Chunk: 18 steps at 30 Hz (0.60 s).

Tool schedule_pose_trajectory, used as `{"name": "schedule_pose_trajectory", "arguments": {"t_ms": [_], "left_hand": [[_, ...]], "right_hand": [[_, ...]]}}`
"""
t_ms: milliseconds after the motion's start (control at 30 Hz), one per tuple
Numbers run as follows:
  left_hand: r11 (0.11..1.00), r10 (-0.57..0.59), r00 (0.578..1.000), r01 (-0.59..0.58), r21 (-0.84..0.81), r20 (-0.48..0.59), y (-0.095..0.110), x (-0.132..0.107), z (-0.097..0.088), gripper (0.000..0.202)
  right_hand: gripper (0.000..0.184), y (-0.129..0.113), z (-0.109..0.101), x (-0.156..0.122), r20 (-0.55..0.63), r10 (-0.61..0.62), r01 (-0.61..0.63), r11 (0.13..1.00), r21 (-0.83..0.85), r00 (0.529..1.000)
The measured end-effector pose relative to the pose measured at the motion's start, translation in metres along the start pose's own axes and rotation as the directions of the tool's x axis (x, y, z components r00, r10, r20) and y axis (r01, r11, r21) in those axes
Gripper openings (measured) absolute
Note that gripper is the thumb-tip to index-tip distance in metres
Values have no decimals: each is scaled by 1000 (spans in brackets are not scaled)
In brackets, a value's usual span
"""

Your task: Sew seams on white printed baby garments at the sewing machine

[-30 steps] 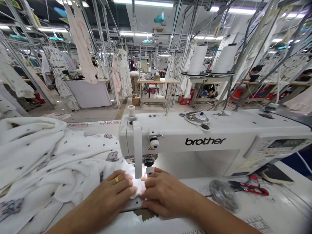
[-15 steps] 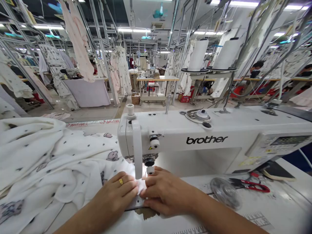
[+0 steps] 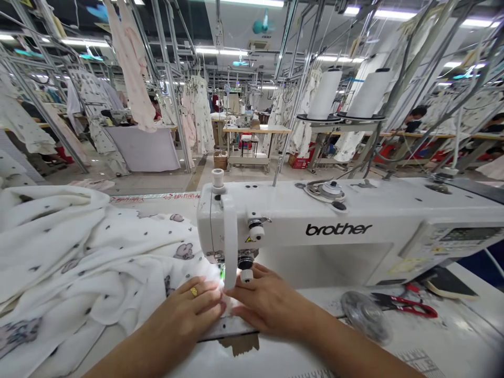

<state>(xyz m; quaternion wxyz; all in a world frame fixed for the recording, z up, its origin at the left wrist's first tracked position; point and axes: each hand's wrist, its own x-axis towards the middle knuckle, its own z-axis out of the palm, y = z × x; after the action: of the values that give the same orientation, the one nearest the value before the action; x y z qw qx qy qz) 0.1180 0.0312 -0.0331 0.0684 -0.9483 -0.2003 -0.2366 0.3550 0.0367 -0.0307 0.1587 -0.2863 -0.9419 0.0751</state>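
A white brother sewing machine (image 3: 291,210) stands across the table in front of me. White fabric (image 3: 129,262) printed with small dark marks and animal figures lies bunched to its left, and its edge runs under the needle area. My left hand (image 3: 192,310), with a gold ring (image 3: 193,291), is closed on the fabric just left of the needle. On the other side, my right hand (image 3: 271,299) has its fingers bent onto the cloth at the presser foot. The needle itself is hidden behind the white guard (image 3: 229,241) and my fingers; a small green glint shows there.
Red-handled snips (image 3: 413,306) and a clear round disc (image 3: 364,315) lie right of my right forearm. A dark flat object (image 3: 452,283) sits by the machine's base. Two white thread cones (image 3: 325,94) stand behind. Other workstations and hanging garments fill the background.
Both hands have shifted slightly forward and left relative to the machine, staying on the fabric. A green glint now shows near the needle. The whole view has shifted a little.
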Motion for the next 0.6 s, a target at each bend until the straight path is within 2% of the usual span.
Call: {"name": "schedule_pose_trajectory", "arguments": {"t_ms": [133,333,467,600], "left_hand": [[1000,-6,1000,6,4,-3,0,-1,-1,35],[1000,6,1000,-6,17,28,-5,-3,0,36],[999,-3,997,-1,47,74,-15,-2,0,35],[1000,-24,995,23,8,98,-19,1,-2,37]], "right_hand": [[20,-3,0,2,55,-13,16,998,-57,998],[16,-6,5,3,42,31,-26,993,-116,999],[23,-4,5,3,25,96,-91,984,-155,995],[22,0,1,2,-6,104,-104,987,-120,995]]}}
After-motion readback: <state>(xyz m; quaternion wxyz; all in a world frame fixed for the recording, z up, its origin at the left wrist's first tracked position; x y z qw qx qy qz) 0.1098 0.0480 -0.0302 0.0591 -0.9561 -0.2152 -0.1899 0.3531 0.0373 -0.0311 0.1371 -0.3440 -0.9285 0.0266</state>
